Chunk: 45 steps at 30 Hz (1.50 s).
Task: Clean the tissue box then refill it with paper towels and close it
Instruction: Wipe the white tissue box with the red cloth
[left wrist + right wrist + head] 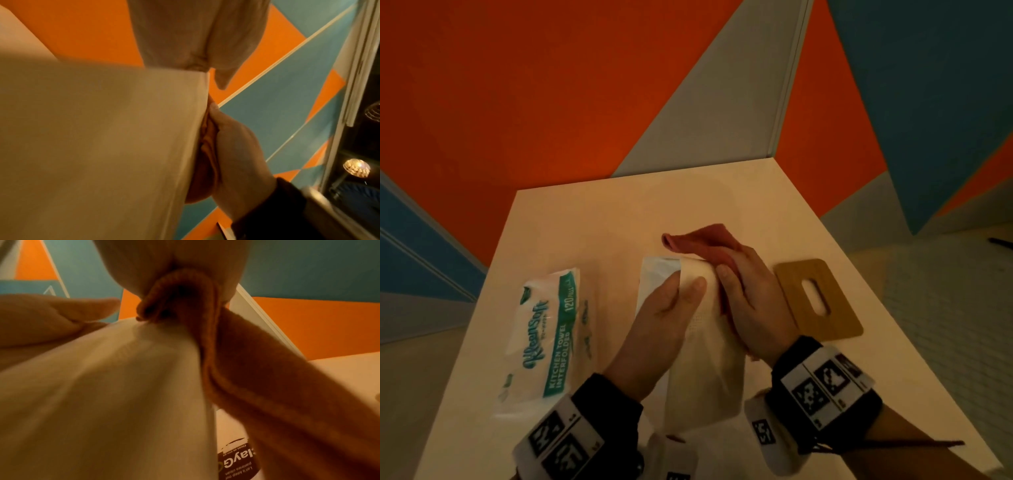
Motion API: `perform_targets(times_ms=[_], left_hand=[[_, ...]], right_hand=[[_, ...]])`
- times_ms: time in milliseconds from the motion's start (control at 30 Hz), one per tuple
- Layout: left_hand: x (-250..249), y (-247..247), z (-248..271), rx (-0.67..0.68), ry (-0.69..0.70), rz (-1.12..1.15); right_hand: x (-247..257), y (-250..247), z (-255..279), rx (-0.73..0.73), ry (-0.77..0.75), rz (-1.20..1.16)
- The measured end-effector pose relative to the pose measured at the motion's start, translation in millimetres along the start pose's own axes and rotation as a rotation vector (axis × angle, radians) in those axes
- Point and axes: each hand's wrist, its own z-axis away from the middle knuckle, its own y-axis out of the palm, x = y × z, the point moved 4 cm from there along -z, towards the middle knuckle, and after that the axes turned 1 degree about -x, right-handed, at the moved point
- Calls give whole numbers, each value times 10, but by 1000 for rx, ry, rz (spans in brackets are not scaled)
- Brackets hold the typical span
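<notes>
The white tissue box (705, 370) is held tilted off the table (602, 222), lid off. My left hand (681, 294) grips its left side with the thumb across the top face. A red cloth (702, 236) is held in my right hand (736, 274), which presses it flat against the box's right side; the cloth sticks out past the fingertips. In the left wrist view the cloth (203, 149) is squeezed between the box (102, 146) and the right hand (236, 154). The right wrist view has the cloth (257, 378) bunched against the box (113, 394).
A wooden lid with a slot (822, 298) lies flat just right of my right hand. A pack of kitchen towels (548, 335) lies at the left of the table. Orange, grey and blue walls stand close behind and beside it.
</notes>
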Motion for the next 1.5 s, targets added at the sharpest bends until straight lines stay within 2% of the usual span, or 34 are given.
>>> perform_targets(times_ms=[67,167,267,367,500,567,633,667,733,833,900,967,1033,1100,1167,1233,1267,1367,1500], left_hand=[[44,-37,3,-65,-35,18],[42,-55,-2,-64,-1,-40],[29,-38,-14,-6,49,-35],[-5,26,10,42,75,0],[14,-1,-26,-100,73,184],[65,-17,-64,-151,19,336],[39,-35,-99,-165,-10,467],[7,-49,-112,-173,-17,512],[-25,-90,-132,-209,-27,566],[-34,-132,-130,-268,3,495],[-61,-102,-116,-269,27,447],[-95,-78,-100,-274,53,415],[-148,-95,-91,-307,65,368],[-175,-164,-112,-344,89,356],[-201,-186,-128,-310,96,395],[-207,-164,-115,-290,120,323],[-199,-147,-111,-283,143,288],[-251,-93,-90,-262,214,272],[-310,-87,-45,-238,284,198]], right_hand=[[-7,-6,59,-2,-16,60],[26,-55,156,-77,-74,139],[77,-66,223,-119,-113,100],[152,-34,209,-62,-164,253],[253,-9,-6,57,-306,452],[157,-41,-133,130,-215,367],[63,-55,-157,115,-165,230],[74,-27,-100,120,-187,211],[66,138,165,170,-284,319],[-9,391,588,187,-336,505],[-29,399,573,142,-308,494],[49,300,397,102,-238,388],[103,310,341,153,-190,349],[97,410,538,186,-225,469],[54,465,765,229,-286,543],[-9,456,780,216,-270,584],[-21,445,720,193,-235,552],[-20,453,551,236,-158,249],[-13,448,520,180,-195,81]])
